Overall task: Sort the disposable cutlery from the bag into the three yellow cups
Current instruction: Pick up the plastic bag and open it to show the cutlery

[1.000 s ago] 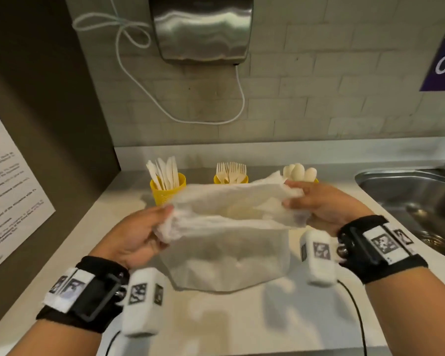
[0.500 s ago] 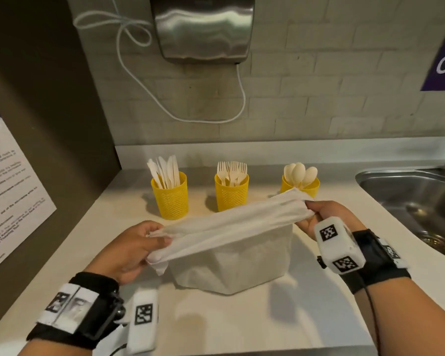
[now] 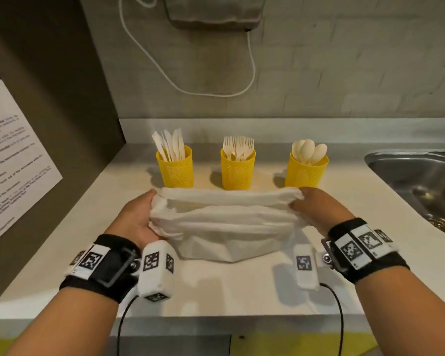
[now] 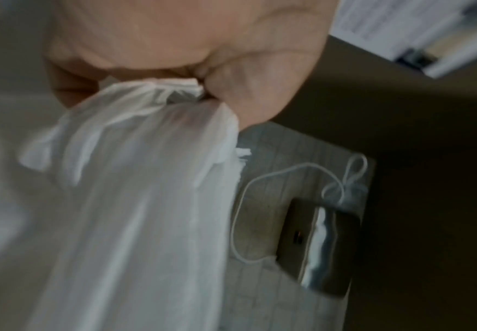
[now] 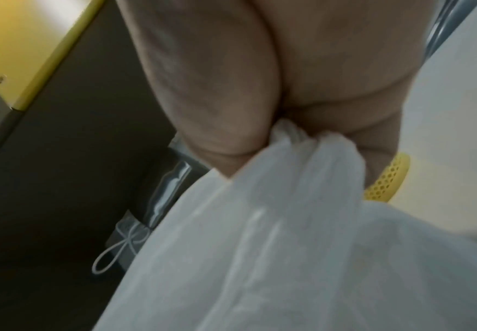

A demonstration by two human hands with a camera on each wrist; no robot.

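Note:
A white plastic bag [image 3: 229,227] lies folded on the pale counter [image 3: 216,286] in front of three yellow cups. The left cup [image 3: 176,170] holds knives, the middle cup [image 3: 238,173] holds forks, the right cup [image 3: 305,173] holds spoons. My left hand [image 3: 139,217] grips the bag's left end; in the left wrist view the fingers [image 4: 231,89] pinch the bunched bag [image 4: 146,179]. My right hand [image 3: 316,206] grips the bag's right end, and the right wrist view shows the bag [image 5: 288,224] gathered in that fist beside a yellow cup [image 5: 387,179]. What the bag holds is hidden.
A steel sink [image 3: 421,181] sits at the right of the counter. A metal dispenser [image 3: 213,11] with a white cord [image 3: 216,91] hangs on the tiled wall. A printed notice [image 3: 10,160] covers the dark left panel. The counter's front edge is near my wrists.
Both hands lowered the bag's top and folded it down flat onto itself. The three cups, partly covered a second ago, now show fully behind it.

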